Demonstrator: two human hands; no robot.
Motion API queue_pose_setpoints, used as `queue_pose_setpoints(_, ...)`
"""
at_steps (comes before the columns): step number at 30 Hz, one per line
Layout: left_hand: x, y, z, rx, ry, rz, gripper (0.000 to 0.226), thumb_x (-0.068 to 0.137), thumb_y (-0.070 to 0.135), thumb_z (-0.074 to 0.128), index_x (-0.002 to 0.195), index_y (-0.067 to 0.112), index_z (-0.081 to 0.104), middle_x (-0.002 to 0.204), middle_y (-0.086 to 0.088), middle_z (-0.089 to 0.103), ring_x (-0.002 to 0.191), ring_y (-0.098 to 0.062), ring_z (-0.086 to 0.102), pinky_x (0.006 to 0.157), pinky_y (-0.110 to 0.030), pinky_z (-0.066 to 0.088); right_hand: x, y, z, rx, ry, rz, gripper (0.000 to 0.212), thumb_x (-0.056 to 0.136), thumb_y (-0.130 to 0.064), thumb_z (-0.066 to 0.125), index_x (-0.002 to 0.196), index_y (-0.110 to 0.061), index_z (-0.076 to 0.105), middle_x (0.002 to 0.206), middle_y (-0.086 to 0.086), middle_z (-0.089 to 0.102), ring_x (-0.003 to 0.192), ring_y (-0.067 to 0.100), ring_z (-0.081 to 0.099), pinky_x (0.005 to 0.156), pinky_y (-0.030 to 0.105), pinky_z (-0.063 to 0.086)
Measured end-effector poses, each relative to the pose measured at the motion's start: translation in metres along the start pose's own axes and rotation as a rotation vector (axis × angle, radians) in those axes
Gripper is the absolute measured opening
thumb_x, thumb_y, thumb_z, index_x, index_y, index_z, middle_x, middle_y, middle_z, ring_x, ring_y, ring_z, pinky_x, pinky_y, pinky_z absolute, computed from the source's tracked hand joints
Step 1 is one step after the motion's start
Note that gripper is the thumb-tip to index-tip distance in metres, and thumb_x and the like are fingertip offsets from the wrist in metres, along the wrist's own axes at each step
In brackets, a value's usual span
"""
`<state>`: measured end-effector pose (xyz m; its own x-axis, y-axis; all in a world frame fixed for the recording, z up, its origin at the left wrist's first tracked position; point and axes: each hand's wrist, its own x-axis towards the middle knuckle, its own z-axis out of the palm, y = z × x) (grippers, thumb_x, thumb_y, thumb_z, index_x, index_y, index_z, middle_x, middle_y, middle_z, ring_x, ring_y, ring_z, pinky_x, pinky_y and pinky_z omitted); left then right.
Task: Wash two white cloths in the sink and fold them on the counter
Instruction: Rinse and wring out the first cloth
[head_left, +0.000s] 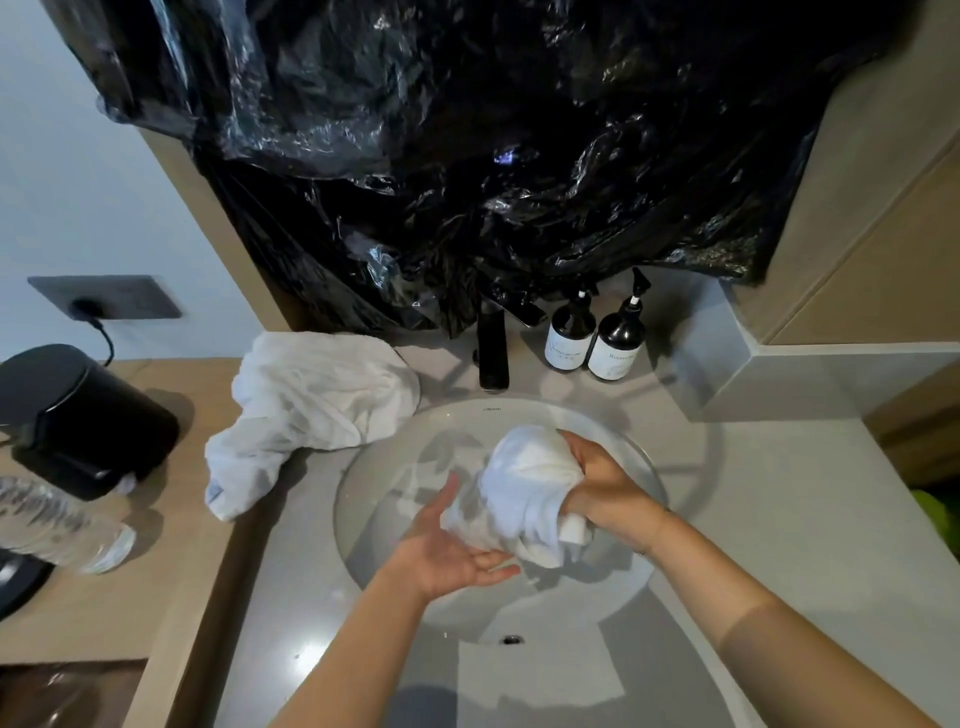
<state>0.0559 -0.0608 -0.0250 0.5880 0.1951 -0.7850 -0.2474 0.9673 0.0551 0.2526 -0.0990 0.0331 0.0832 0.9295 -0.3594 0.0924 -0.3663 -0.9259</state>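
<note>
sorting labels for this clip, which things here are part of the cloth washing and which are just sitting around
Job: cloth in hands, second cloth on counter, sink, faucet, right hand, left hand.
Idle: two pump bottles, black kettle, water bottle, black plastic sheet.

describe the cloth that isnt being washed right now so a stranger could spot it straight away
Start at the round sink in the grey counter, then look just past its left rim, left of the black faucet. The crumpled white cloth lies there untouched, trailing towards the counter's front; the other cloth is bunched in the hands over the basin.
</note>
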Motion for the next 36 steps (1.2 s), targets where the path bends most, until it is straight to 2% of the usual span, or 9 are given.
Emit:
queue_pose_setpoints(5, 0.01, 0.01, -0.007, 0.008, 0.214, 0.448, 0.055, 0.08, 0.026, 0.073, 0.128, 0.005, 0.06, 0.107, -0.013, 0.067, 0.086, -0.026, 0.064, 0.068, -0.036, 0.057, 0.0, 0.001, -0.009, -0.153, 0.048, -0.072, 0.044, 0.059, -0.016, 0.07, 0.102, -0.027, 0.064, 0.096, -0.014, 0.07, 0.09, -0.001, 0.065, 0.075, 0.009, 0.047)
queue_pose_setpoints(10, -0.024, 0.047, -0.017, 0.33, 0.289, 0.843, 0.046, 0.081, 0.033, 0.071, 0.12, 0.012, 0.063, 0.111, -0.014, 0.071, 0.106, -0.034, 0.066, 0.087, -0.045, 0.056, 0.005, 0.017, -0.033, -0.42, 0.136, -0.032, 0.052, 0.056, -0.032, 0.072, 0.106, -0.019, 0.063, 0.1, -0.006, 0.068, 0.094, 0.013, 0.063, 0.071, 0.011, 0.044)
queue_pose_setpoints(15, -0.053, 0.052, 0.013, 0.464, 0.18, 0.776, 0.04, 0.094, 0.035, 0.061, 0.126, 0.011, 0.057, 0.112, -0.013, 0.072, 0.105, -0.027, 0.069, 0.085, -0.037, 0.055, 0.002, 0.026, -0.032, -0.77, 0.019, 0.127, 0.03, 0.073, -0.028, 0.07, 0.099, -0.02, 0.056, 0.081, -0.009, 0.06, 0.063, -0.003, 0.059, 0.046, 0.009, 0.038)
queue_pose_setpoints(20, -0.06, 0.044, 0.06, 0.651, 0.015, 0.722, 0.064, 0.088, 0.053, 0.059, 0.129, 0.004, 0.057, 0.119, -0.023, 0.066, 0.113, -0.034, 0.064, 0.101, -0.048, 0.049, 0.001, 0.054, -0.028, -0.804, -0.111, 0.143, 0.065, 0.064, -0.043, 0.079, 0.121, -0.034, 0.051, 0.121, -0.013, 0.055, 0.115, 0.012, 0.051, 0.096, 0.027, 0.044)
queue_pose_setpoints(23, -0.058, 0.036, 0.09, 0.826, 0.024, 0.746, 0.054, 0.093, 0.051, 0.057, 0.119, 0.004, 0.063, 0.11, -0.023, 0.07, 0.101, -0.033, 0.069, 0.087, -0.04, 0.056, -0.009, 0.048, -0.035, -0.541, -0.187, 0.076, 0.106, 0.064, -0.041, 0.084, 0.147, -0.047, 0.018, 0.149, -0.02, 0.026, 0.137, 0.002, 0.026, 0.114, 0.029, 0.031)
queue_pose_setpoints(25, -0.052, 0.036, 0.103, 0.845, 0.074, 0.757, 0.046, 0.093, 0.048, 0.059, 0.112, 0.006, 0.066, 0.099, -0.017, 0.072, 0.089, -0.026, 0.071, 0.076, -0.035, 0.057, -0.015, 0.032, -0.037, -0.363, -0.153, -0.052, 0.114, 0.061, -0.047, 0.085, 0.147, -0.05, 0.011, 0.151, -0.024, 0.021, 0.14, -0.007, 0.018, 0.116, 0.027, 0.027)
queue_pose_setpoints(28, -0.044, 0.036, 0.113, 0.881, 0.102, 0.753, 0.055, 0.088, 0.056, 0.061, 0.114, 0.008, 0.063, 0.1, -0.016, 0.072, 0.085, -0.021, 0.073, 0.069, -0.029, 0.057, -0.022, 0.011, -0.027, -0.369, 0.011, -0.297, 0.102, 0.062, -0.051, 0.085, 0.142, -0.052, 0.02, 0.143, -0.032, 0.03, 0.133, -0.009, 0.029, 0.109, 0.016, 0.028)
queue_pose_setpoints(31, -0.05, 0.038, 0.121, 0.839, 0.046, 0.795, 0.036, 0.097, 0.042, 0.054, 0.093, 0.007, 0.063, 0.078, -0.013, 0.07, 0.065, -0.016, 0.071, 0.057, -0.023, 0.056, -0.021, 0.012, -0.004, -0.551, 0.151, -0.483, 0.08, 0.067, -0.053, 0.081, 0.133, -0.042, 0.037, 0.127, -0.023, 0.048, 0.117, -0.004, 0.045, 0.101, 0.018, 0.036)
queue_pose_setpoints(36, -0.07, 0.046, 0.117, 0.861, -0.077, 0.765, 0.074, 0.08, 0.052, 0.073, 0.123, -0.005, 0.055, 0.109, -0.025, 0.065, 0.101, -0.035, 0.067, 0.092, -0.049, 0.053, -0.006, 0.013, 0.019, -0.488, 0.395, -0.667, 0.021, 0.088, -0.036, 0.056, 0.097, -0.02, 0.065, 0.085, -0.011, 0.069, 0.08, 0.006, 0.059, 0.074, 0.026, 0.047)
